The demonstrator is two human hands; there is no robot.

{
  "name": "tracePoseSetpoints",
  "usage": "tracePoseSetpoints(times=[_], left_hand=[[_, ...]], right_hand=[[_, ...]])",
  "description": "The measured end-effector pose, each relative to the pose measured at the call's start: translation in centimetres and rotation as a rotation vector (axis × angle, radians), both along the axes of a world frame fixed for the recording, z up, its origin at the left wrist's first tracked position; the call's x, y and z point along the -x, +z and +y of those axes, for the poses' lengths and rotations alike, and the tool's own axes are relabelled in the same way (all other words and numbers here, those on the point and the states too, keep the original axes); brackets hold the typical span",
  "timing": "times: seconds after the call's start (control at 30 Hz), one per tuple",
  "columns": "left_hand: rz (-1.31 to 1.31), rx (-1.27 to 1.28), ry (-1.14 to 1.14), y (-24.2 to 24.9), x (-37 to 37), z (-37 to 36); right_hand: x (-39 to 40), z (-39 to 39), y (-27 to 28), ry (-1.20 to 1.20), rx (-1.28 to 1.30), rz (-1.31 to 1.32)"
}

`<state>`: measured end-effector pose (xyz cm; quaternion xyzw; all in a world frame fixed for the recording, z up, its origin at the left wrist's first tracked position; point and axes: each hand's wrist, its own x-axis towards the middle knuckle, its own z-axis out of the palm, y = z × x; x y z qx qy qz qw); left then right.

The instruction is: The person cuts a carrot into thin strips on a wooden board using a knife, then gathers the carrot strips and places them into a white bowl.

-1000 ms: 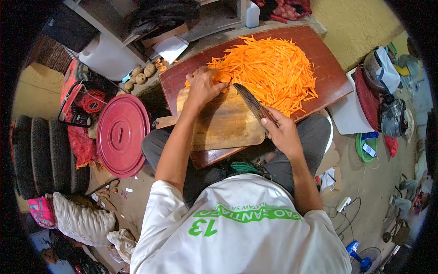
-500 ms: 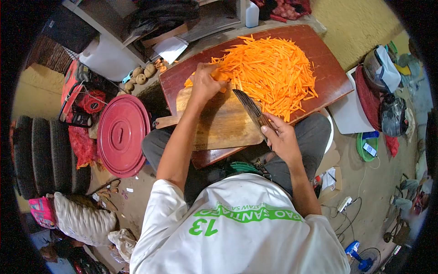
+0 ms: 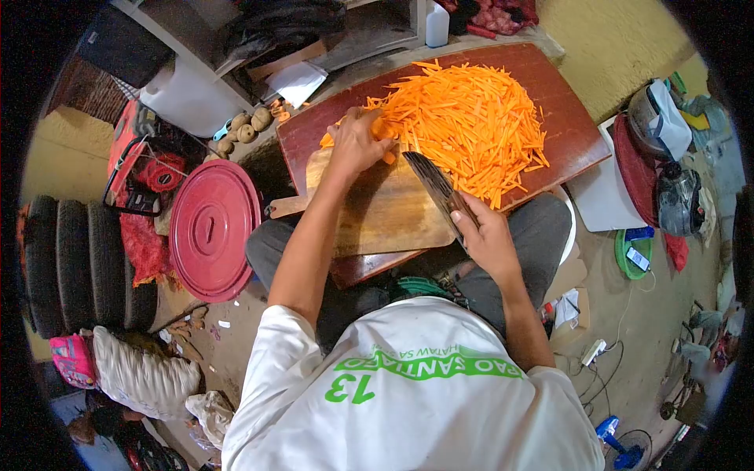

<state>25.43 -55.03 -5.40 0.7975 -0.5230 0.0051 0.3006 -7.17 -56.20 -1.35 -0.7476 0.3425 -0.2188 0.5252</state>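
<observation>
My left hand curls at the far left edge of the wooden cutting board, its fingers closed on orange carrot pieces. My fingers partly hide those pieces. In my right hand is a knife with a dark, streaked blade. The blade slants over the board's right side, its tip pointing away from me towards the left hand. Just beyond the board rises a big heap of carrot sticks, spread over the reddish-brown table.
Left of the board stands a red round lid. Several brown round roots lie past it near a white paper. A white box and a green basin are on the right. Black tires stand far left.
The knife blade has turned slightly, and the right hand has shifted a little. My left hand stays almost in place on the carrot pieces. The whole view has moved slightly.
</observation>
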Motion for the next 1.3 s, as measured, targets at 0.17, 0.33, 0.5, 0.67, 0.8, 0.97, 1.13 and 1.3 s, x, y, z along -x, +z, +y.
tracePoseSetpoints(times=[0.17,0.33,0.5,0.67,0.8,0.97,1.13,1.3], left_hand=[[-0.002,-0.082,-0.013,0.4,-1.1,-0.6],[0.094,-0.112,-0.009,-0.4,-1.9,-0.8],[0.344,-0.086,-0.031,-1.3,-4.0,-1.7],[0.617,0.029,-0.112,-2.8,-5.2,-1.8],[0.52,-0.036,-0.104,-3.2,-5.4,-1.7],[0.257,-0.024,-0.165,-0.7,-3.4,-0.4],[0.115,-0.164,-0.075,0.3,-1.4,1.1],[0.244,-0.161,-0.15,-1.0,-2.9,0.6]], right_hand=[[-0.1,0.0,-0.6,0.023,0.13,-0.033],[-0.2,0.0,-0.5,0.037,0.186,-0.021],[-0.5,0.2,-0.2,0.065,0.229,-0.021],[-0.6,0.8,0.6,0.063,0.234,-0.019],[-0.7,0.9,0.8,0.077,0.25,-0.005],[-0.7,1.0,0.8,0.075,0.241,0.017],[-0.5,0.8,0.1,0.061,0.234,0.028],[-0.4,0.6,0.0,0.043,0.195,0.009]])
